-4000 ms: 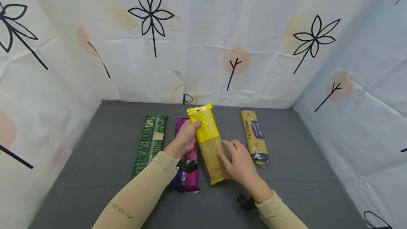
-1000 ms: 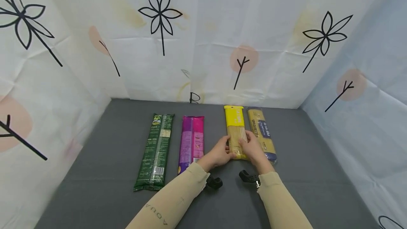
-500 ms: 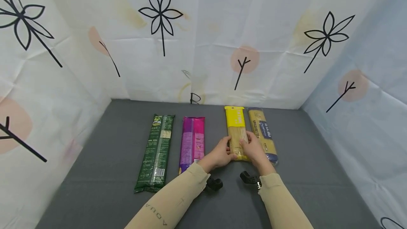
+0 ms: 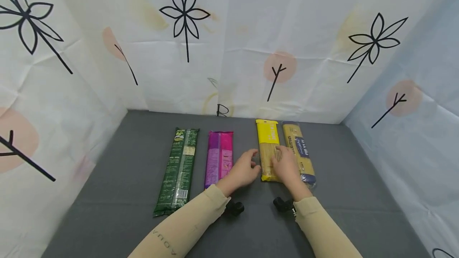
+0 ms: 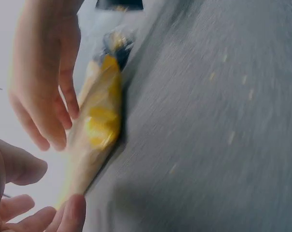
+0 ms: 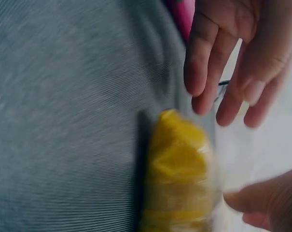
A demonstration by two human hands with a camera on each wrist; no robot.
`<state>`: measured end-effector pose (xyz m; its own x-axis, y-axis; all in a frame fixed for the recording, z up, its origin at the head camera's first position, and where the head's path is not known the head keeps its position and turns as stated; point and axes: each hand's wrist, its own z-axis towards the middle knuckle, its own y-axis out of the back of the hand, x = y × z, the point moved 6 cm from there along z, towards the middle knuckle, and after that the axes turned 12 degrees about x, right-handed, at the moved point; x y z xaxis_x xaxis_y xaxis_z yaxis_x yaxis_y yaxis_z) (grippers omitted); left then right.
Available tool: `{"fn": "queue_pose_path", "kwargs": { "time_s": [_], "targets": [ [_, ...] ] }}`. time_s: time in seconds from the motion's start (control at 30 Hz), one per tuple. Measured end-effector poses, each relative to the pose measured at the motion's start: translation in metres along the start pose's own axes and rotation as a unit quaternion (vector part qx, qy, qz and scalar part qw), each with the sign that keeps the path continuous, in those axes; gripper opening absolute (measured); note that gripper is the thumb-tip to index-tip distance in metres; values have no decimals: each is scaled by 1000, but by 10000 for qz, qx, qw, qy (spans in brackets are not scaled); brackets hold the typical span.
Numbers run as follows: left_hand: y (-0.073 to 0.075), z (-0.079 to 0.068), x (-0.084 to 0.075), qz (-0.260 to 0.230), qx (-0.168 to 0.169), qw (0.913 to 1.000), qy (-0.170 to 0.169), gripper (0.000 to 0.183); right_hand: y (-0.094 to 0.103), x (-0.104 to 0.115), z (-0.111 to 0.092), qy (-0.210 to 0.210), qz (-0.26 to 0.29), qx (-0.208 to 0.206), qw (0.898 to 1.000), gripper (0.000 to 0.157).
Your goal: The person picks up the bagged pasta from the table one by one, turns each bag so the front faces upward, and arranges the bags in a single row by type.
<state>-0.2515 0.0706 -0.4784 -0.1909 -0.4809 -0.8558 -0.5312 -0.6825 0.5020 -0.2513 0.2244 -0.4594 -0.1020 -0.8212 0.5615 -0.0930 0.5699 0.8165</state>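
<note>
A yellow-topped packet of spaghetti (image 4: pixel 267 132) lies flat on the grey cloth, its clear lower part showing the strands. My left hand (image 4: pixel 242 169) is just left of it, with a gap between fingertips and packet and the fingers loosely bent. Over the packet's lower right side hovers my right hand (image 4: pixel 287 166), fingers relaxed and hiding part of the wrapper. In the right wrist view the packet's yellow end (image 6: pixel 179 150) has no fingers round it. Close along its right side lies a blue-labelled spaghetti packet (image 4: pixel 301 150), partly covered by the right hand.
Left of the hands lie a purple and pink packet (image 4: pixel 219 152), its lower end behind the left forearm, and a green packet (image 4: pixel 177 170) farther left. The grey cloth (image 4: pixel 122 178) meets patterned white curtains (image 4: pixel 244 79) at the back and sides.
The yellow packet was carried right from over the purple one and laid beside the blue-labelled packet. Since half a second ago, both hands have let go; the left has drawn away leftward.
</note>
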Motion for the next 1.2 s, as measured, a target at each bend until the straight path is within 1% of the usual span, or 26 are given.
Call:
{"fn": "queue_pose_path", "kwargs": {
  "time_s": [0.1,0.17,0.27,0.43,0.57,0.67,0.73,0.83,0.93,1.07,1.2],
  "targets": [
    [18,-6,-1,42,-294,9995,-136,54,2,11,-6,275,311,-35,9991,49],
    [30,-9,0,33,-402,9991,-157,54,1,19,-11,485,553,-3,9973,50],
    [45,-14,5,26,-442,9989,-155,56,-5,30,-17,806,896,70,9927,52],
    [66,-21,15,98,-485,9986,-202,59,-18,45,-25,1136,1323,201,9845,60],
    [79,-26,27,227,-587,9980,-38,63,-28,54,-29,1226,1642,458,9777,71],
    [86,-26,35,254,-710,9971,85,65,-35,57,-31,1211,1829,694,9732,76],
    [90,-25,39,290,-788,9964,125,66,-39,59,-34,1170,1933,820,9707,78],
    [95,-21,46,445,-901,9948,187,66,-46,62,-40,1068,2024,1011,9682,79],
    [102,-17,53,602,-974,9932,223,67,-55,65,-44,997,2138,1255,9636,80],
    [112,-13,64,735,-1001,9920,233,68,-70,71,-49,994,2222,1609,9565,80],
    [121,-9,72,884,-965,9909,328,70,-85,75,-52,1104,2083,1906,9529,81]
  ]
}}
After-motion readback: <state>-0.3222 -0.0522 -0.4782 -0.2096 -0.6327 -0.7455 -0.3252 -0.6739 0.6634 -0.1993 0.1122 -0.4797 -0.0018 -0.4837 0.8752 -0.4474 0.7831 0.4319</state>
